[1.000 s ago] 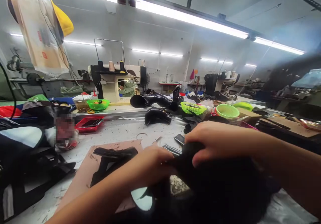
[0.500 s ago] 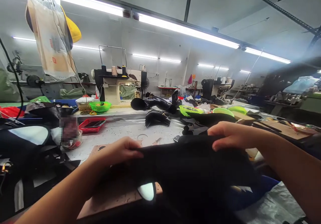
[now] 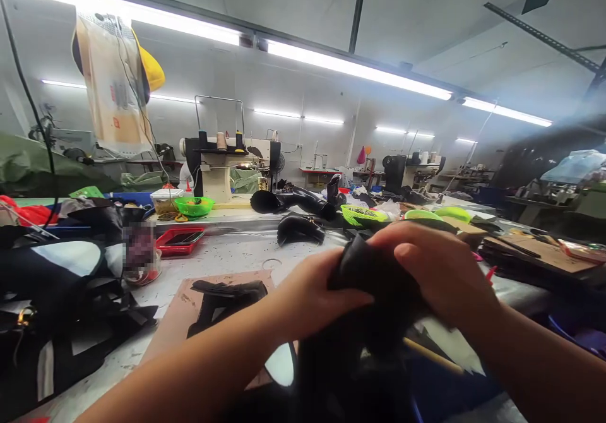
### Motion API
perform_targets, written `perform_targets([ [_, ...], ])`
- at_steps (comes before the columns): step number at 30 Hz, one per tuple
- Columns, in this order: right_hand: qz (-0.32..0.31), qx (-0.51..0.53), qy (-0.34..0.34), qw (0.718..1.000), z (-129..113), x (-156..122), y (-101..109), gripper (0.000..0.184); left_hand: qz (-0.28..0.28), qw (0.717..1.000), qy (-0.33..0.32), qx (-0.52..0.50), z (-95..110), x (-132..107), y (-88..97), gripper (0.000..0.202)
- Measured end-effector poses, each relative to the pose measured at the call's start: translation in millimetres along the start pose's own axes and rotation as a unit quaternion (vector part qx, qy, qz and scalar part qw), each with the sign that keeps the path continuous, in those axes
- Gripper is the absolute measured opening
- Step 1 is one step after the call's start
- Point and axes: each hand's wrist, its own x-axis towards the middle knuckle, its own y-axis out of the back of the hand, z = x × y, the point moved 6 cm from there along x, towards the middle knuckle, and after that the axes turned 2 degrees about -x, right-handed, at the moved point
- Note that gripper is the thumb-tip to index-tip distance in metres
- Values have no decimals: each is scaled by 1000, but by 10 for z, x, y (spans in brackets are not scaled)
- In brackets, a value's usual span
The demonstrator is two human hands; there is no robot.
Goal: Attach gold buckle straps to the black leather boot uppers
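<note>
Both my hands grip a limp black piece of soft, leather-like material (image 3: 353, 268) in front of me. My left hand (image 3: 315, 297) pinches its near left side between thumb and fingers. Close beside it, my right hand (image 3: 440, 271) is wrapped over the top right of the piece, fingers curled. The material bunches between the hands and hangs down into dark shadow. Below my left forearm lies a pinkish board (image 3: 165, 322) with a folded black piece (image 3: 227, 290) on it. A black piece with a pale rounded patch (image 3: 283, 365) shows under the forearm.
Black cut pieces (image 3: 71, 322) heap up at the left. Beyond stand a red tray (image 3: 168, 250), a green basket (image 3: 194, 208) and a sewing machine (image 3: 213, 173). Black boots (image 3: 300, 230) lie mid-table, with a yellow-green basket (image 3: 362, 218) beside them. Cardboard (image 3: 553, 252) lies right.
My hands have come together from wide apart, the left moving right. The black piece, earlier stretched between them, is now bunched. The folded piece on the board has come into view.
</note>
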Motion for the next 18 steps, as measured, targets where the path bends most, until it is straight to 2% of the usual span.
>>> perform_targets([
  [1, 27, -46, 37, 998, -38, -2, 44, 37, 17, 1000, -7, -26, -6, 3, 38, 31],
  [2, 25, -83, 56, 995, -39, -2, 52, 34, 32, 998, -14, -44, -24, -2, 79, 30],
  [5, -58, -148, 54, 986, 68, -21, -58, 28, 59, 997, -16, -55, -128, -60, 142, 28],
  [7, -76, -170, 57, 981, 101, -55, -118, 39, 69, 995, 0, -68, -208, -132, 122, 25],
  [9, -99, -177, 60, 977, 104, -95, -172, 38, 77, 992, 15, -104, -267, -232, 94, 22],
  [12, -237, -140, 26, 961, 169, -183, -282, 17, 113, 970, 49, -208, -344, -420, 154, 22],
  [13, -274, -115, 13, 955, 198, -212, -288, 26, 132, 957, 66, -250, -378, -484, 207, 24],
  [15, -297, -62, 5, 953, 235, -234, -237, 48, 165, 926, 104, -324, -453, -587, 328, 31],
  [16, -292, -37, 15, 955, 236, -231, -200, 46, 177, 915, 118, -344, -484, -617, 390, 34],
  [18, -282, 3, 37, 959, 220, -210, -147, 29, 183, 907, 130, -355, -525, -625, 497, 38],
])
